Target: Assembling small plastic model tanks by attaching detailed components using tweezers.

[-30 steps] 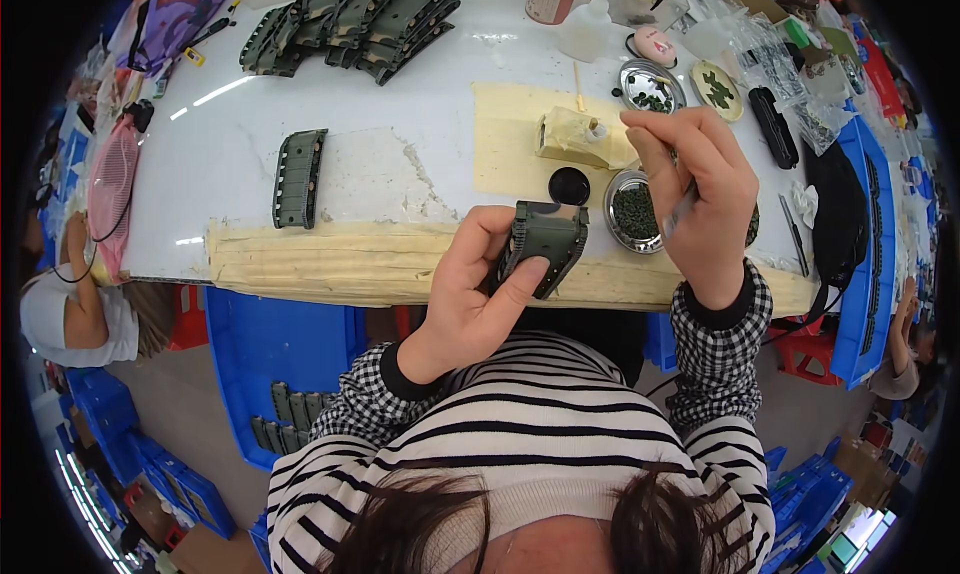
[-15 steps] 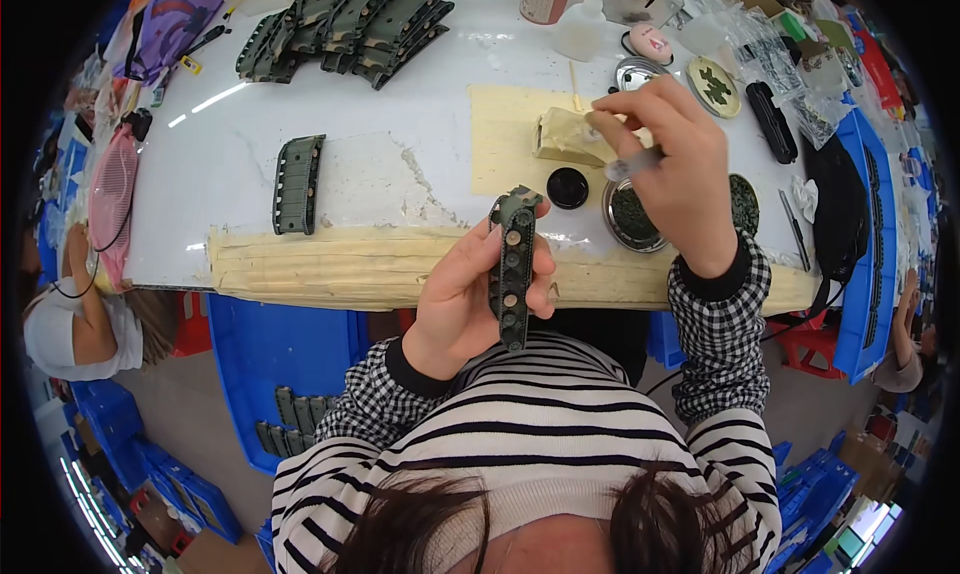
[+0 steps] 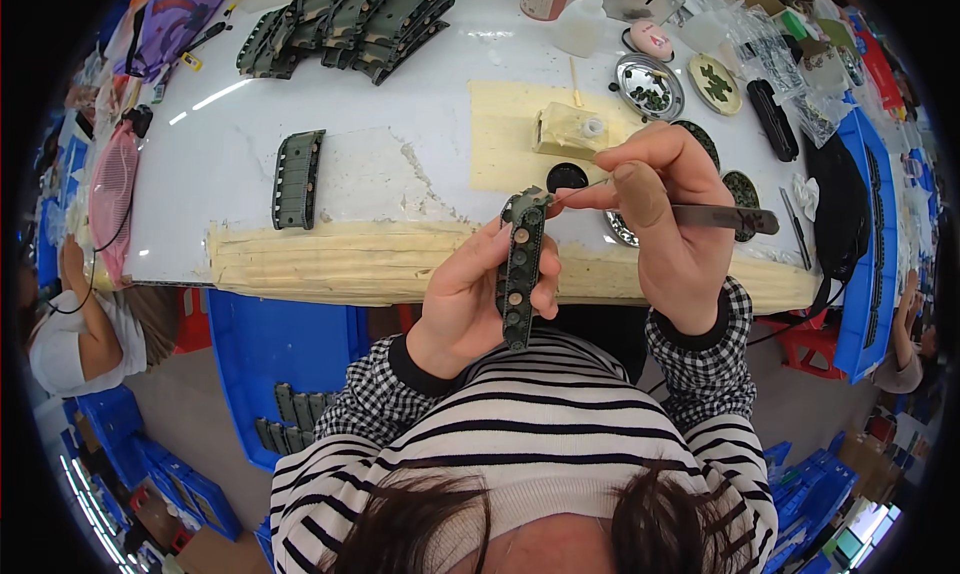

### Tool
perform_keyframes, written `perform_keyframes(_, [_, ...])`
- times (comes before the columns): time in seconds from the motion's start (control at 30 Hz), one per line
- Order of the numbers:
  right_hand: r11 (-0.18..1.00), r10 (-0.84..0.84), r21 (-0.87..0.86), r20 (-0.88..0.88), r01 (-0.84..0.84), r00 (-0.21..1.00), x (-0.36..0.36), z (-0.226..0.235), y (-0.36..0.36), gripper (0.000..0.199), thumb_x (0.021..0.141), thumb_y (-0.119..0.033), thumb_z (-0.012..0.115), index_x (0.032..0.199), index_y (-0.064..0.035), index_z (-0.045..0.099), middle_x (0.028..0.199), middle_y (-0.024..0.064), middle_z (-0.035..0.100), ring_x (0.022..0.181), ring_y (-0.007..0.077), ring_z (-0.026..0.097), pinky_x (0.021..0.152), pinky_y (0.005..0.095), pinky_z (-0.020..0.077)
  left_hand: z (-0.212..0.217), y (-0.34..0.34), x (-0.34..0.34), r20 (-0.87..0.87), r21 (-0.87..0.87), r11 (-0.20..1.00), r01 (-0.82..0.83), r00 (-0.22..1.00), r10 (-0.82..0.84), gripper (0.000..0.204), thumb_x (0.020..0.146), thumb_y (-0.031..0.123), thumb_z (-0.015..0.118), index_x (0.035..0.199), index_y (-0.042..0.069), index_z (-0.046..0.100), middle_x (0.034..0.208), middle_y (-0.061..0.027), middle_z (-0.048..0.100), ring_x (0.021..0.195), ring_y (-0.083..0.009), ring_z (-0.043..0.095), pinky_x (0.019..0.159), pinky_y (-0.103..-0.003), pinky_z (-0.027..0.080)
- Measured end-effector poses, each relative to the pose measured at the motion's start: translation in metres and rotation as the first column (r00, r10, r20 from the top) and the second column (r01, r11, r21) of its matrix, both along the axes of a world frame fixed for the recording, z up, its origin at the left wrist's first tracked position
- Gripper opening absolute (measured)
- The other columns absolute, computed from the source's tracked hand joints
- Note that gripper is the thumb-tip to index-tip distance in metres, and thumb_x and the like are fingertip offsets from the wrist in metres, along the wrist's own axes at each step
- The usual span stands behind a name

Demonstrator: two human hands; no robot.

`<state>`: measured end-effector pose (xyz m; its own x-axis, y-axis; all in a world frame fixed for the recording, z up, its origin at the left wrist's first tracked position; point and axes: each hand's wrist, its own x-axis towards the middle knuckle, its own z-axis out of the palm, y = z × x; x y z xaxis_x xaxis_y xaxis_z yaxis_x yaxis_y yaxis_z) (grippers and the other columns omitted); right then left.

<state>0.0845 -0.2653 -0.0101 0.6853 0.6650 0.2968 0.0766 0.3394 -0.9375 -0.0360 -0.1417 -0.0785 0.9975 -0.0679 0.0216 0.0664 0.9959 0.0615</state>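
Observation:
My left hand is closed round a green camouflage model tank hull, held upright with a row of round wheels along its side facing up. My right hand pinches metal tweezers, their handle pointing right. The tip reaches the hull's far end; whether it grips a small part there I cannot make out. Just beyond sits a round black cap. Behind it, a block wrapped in yellow tape holds a small container with a white mouth. Tins partly hidden by my right hand hold small green parts.
A similar hull lies on the left of the white table, and several more are stacked at the back. A metal dish and a round lid hold small parts. Yellow tape covers the front edge. A blue tray stands below.
My right hand has come down and toward me from above the taped block to the hull's far end, the tweezers turning with it. The container's white mouth is now uncovered.

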Motion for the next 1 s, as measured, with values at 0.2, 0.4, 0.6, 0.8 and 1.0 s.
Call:
perform_keyframes(0.2, [0.999,-0.024,-0.025,0.012,0.024,1.000,0.000,-0.001,0.000,0.018,0.095,-0.012,0.056,0.101,0.0057,0.054,0.093,0.0093,0.060,0.081,0.0143,0.065,0.075,0.0287,0.0587,-0.001,-0.001,0.000,0.007,-0.012,1.000,0.006,1.000,-0.006,0.049,0.100,0.021,0.040,0.140,-0.005,0.028,0.098,-0.0148,0.062,0.078,-0.0218,0.063,0.073,-0.036,0.057])
perform_keyframes(0.4, [1.000,-0.022,-0.021,0.020,0.023,1.000,0.000,-0.002,0.000,0.018,0.096,-0.012,0.055,0.101,0.0056,0.054,0.093,0.0093,0.060,0.081,0.0142,0.065,0.074,0.0285,0.0588,-0.001,-0.001,-0.001,0.002,-0.008,1.000,0.002,1.000,-0.002,0.049,0.100,0.022,0.040,0.140,-0.005,0.029,0.098,-0.0146,0.062,0.078,-0.0221,0.063,0.073,-0.036,0.056])
perform_keyframes(0.6, [0.999,-0.045,-0.025,0.000,0.045,0.999,0.002,-0.001,0.000,0.016,0.095,-0.010,0.055,0.100,0.0057,0.055,0.091,0.0082,0.060,0.080,0.0138,0.065,0.073,0.0270,0.0581,-0.002,-0.001,-0.001,-0.010,-0.012,1.000,0.002,1.000,-0.002,0.048,0.100,0.023,0.040,0.139,-0.004,0.031,0.098,-0.0151,0.062,0.078,-0.0224,0.064,0.073,-0.035,0.056])
perform_keyframes(0.8, [0.878,-0.317,-0.179,0.477,0.443,0.820,0.031,-0.008,-0.005,0.007,0.089,-0.002,0.061,0.093,0.0033,0.060,0.083,0.0048,0.061,0.068,0.0089,0.061,0.057,0.0231,0.0477,0.000,0.007,-0.006,-0.089,0.186,0.981,-0.046,0.994,0.063,0.045,0.102,0.025,0.037,0.139,0.001,0.032,0.106,-0.0173,0.061,0.085,-0.0240,0.065,0.083,-0.039,0.055])
perform_keyframes(1.0, [0.785,-0.181,-0.216,0.816,0.580,0.549,0.043,-0.017,0.003,0.008,0.081,0.001,0.066,0.088,-0.0018,0.064,0.078,0.0084,0.059,0.060,0.0208,0.057,0.052,0.0287,0.0449,0.033,0.011,-0.002,-0.162,0.551,0.828,-0.102,0.961,0.225,0.052,0.103,0.029,0.032,0.147,0.003,0.022,0.116,-0.0184,0.057,0.102,-0.0249,0.061,0.096,-0.045,0.049])
